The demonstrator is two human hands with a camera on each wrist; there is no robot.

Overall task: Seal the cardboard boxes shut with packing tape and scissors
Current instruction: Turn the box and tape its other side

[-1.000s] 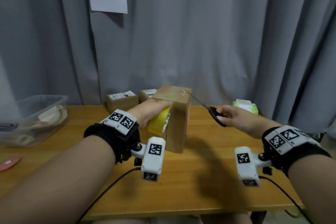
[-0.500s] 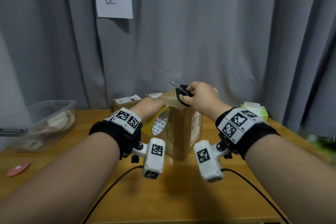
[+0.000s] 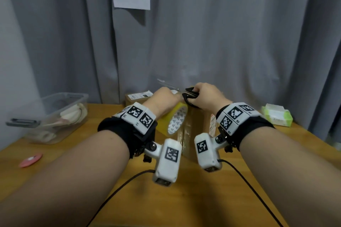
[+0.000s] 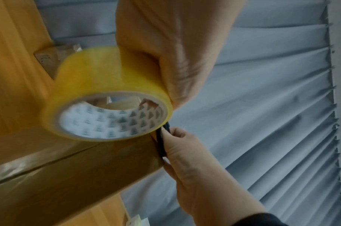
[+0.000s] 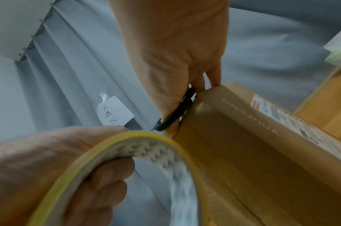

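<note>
A tall cardboard box stands upright mid-table. My left hand grips a yellow tape roll against the box's upper left side, thumb over the roll's outer band and fingers inside the core. My right hand holds black-handled scissors at the box's top edge, right beside the left hand. The blades point left above the left hand. The wrist views show the scissor handle pressed close to the box corner. The tape strip itself is too blurred to make out.
Small labelled cardboard boxes sit behind the tall one by the grey curtain. A clear plastic bin is at the left, a pink disc near the left edge, a green-and-white carton at the right. Wrist cables trail across the near table.
My right hand has swung the scissors in from the right of the box to its top, beside the left hand. The left hand has kept the tape roll against the box.
</note>
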